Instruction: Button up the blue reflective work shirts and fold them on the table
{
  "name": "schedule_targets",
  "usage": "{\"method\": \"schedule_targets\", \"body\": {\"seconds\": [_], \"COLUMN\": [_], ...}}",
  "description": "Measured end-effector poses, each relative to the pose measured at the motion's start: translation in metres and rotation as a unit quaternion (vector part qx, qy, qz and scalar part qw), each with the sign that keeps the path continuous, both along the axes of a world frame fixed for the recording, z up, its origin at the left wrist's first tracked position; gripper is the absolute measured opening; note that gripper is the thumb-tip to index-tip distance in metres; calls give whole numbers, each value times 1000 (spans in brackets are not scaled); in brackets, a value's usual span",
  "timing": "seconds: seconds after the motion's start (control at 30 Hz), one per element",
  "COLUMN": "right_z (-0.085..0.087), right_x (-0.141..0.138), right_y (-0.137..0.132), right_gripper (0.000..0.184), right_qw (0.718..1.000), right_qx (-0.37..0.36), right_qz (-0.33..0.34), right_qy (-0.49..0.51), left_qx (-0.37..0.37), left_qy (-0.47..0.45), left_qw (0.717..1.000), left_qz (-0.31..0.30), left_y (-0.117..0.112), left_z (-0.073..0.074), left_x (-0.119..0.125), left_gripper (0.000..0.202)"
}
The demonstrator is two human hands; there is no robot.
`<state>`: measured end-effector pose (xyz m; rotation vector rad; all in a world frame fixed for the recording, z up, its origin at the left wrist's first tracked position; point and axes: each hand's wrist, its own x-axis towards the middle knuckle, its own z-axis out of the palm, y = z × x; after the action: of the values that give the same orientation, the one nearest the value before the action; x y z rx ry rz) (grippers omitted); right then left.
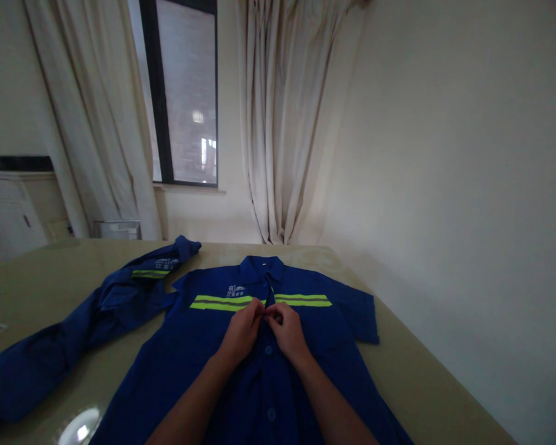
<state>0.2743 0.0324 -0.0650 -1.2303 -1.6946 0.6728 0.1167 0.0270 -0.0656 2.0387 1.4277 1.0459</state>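
Observation:
A blue short-sleeved work shirt (203, 346) with a yellow-green reflective chest stripe lies flat, front up, on the table (417, 377), collar pointing away from me. My left hand (242, 332) and my right hand (284, 332) meet at the shirt's front placket just below the stripe. Both pinch the fabric edges there, fingertips nearly touching. Two buttons show lower down the placket between my forearms.
A second blue garment (73, 334) with the same stripe lies crumpled at the left of the table. Behind the table are a window (185, 93), pale curtains (282, 117) and a white cabinet (8, 210) at far left. A wall runs along the right.

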Motion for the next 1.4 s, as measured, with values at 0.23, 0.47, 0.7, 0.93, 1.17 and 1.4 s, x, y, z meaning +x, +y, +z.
{"method": "schedule_targets", "body": {"seconds": [0.23, 0.47, 0.7, 0.93, 1.17, 1.4], "right_z": [3, 0, -3, 0, 3, 7], "right_x": [-2, -3, -2, -2, -3, -4], "right_y": [-4, -2, 0, -4, -3, -4], "right_gripper": [19, 12, 12, 13, 12, 16], "right_qw": [997, 997, 994, 989, 983, 985], "right_qx": [38, 2, -22, -17, -43, -55], "right_qz": [-16, -39, -58, -65, -69, -64], "right_qy": [-67, -60, -94, -133, -162, -153], "left_qx": [-2, -25, -22, -56, -96, -119], "left_qy": [-42, -86, -74, -11, 73, 142], "left_qw": [999, 996, 997, 998, 988, 973], "left_qz": [2, -1, 19, 41, 96, 138], "left_y": [-5, 5, 5, 9, 10, 3], "left_z": [3, -2, -4, -2, 3, 15], "left_x": [4, 1, 3, 3, -1, 4], "left_gripper": [12, 9, 6, 12, 8, 13]}}
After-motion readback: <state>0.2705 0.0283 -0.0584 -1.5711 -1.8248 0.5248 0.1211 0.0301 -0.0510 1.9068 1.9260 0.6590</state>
